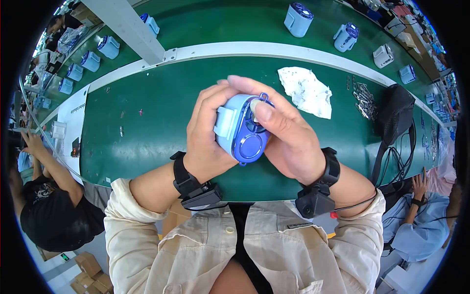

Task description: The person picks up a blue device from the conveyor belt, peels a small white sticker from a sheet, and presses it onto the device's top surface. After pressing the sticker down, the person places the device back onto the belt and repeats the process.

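Blue handheld device [240, 128] is above the green table [161, 132], clasped between the left hand [205, 134], curled around its tabbed side, and the right hand [293, 139], closed over the opposite side, thumb [267, 113] across its face. Beyond lies a crumpled white sheet [306, 92].

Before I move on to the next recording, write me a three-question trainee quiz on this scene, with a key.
1. Which hand's thumb rests on the dark-blue face of the light-blue plastic device?
2. True or false: the crumpled white sheet lies to the left of the device.
3. What lies on the smooth green tabletop between that sheet and the black fabric item?
(a) a roll of tape
(b) a heap of small, shiny, metal-looking pieces
(c) a cardboard box

Key:
1. The right hand.
2. False; it lies to the right.
3. (b).
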### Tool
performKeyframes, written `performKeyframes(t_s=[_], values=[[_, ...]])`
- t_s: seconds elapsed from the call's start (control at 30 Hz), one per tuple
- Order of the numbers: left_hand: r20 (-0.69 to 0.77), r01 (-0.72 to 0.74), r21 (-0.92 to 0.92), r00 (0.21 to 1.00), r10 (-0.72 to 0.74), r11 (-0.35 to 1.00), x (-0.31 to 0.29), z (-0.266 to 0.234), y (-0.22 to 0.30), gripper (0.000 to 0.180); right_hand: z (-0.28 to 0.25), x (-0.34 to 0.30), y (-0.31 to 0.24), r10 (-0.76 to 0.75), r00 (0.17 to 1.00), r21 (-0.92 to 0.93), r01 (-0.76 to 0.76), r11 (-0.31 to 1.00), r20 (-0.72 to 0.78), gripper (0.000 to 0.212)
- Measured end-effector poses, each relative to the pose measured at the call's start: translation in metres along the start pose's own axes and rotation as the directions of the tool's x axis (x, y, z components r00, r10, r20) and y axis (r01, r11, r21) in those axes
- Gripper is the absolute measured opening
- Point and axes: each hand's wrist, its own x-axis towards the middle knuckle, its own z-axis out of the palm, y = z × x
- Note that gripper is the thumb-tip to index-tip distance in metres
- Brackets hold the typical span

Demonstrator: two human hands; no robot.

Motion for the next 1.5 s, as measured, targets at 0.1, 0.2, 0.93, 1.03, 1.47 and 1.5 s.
performKeyframes(t_s=[0.1, 0.2, 0.93, 1.03, 1.47, 1.5], values=[[-0.023, -0.049, 0.113, 0.998, 0.052, 0.992, -0.001, -0.001, -0.003, 0.073, -0.005, 0.002, 0.005, -0.034, 0.997, 0.060, 0.030, 0.998, 0.063, 0.046], [-0.061, -0.097, 0.183, 0.992, 0.110, 0.978, 0.001, 0.003, 0.001, 0.076, -0.019, 0.008, 0.004, -0.123, 0.966, -0.081, 0.145, 0.986, 0.226, 0.047], [0.038, -0.006, -0.032, 0.999, 0.007, 0.999, 0.001, -0.001, -0.001, 0.085, -0.020, 0.015, 0.012, -0.024, 0.970, -0.222, 0.079, 0.972, 0.242, 0.050], [0.031, -0.082, -0.003, 0.996, 0.082, 0.997, 0.004, -0.003, 0.000, 0.086, -0.028, 0.019, 0.013, -0.022, 0.949, -0.238, 0.102, 0.966, 0.316, 0.053], [0.113, 0.042, -0.162, 0.993, -0.024, 0.986, -0.002, -0.005, -0.010, 0.089, -0.014, 0.015, 0.011, 0.041, 0.988, -0.052, -0.033, 0.998, 0.147, 0.053], [0.118, 0.049, -0.163, 0.993, -0.030, 0.985, -0.002, -0.006, -0.010, 0.089, -0.015, 0.016, 0.012, 0.042, 0.987, -0.066, -0.032, 0.997, 0.158, 0.051]])
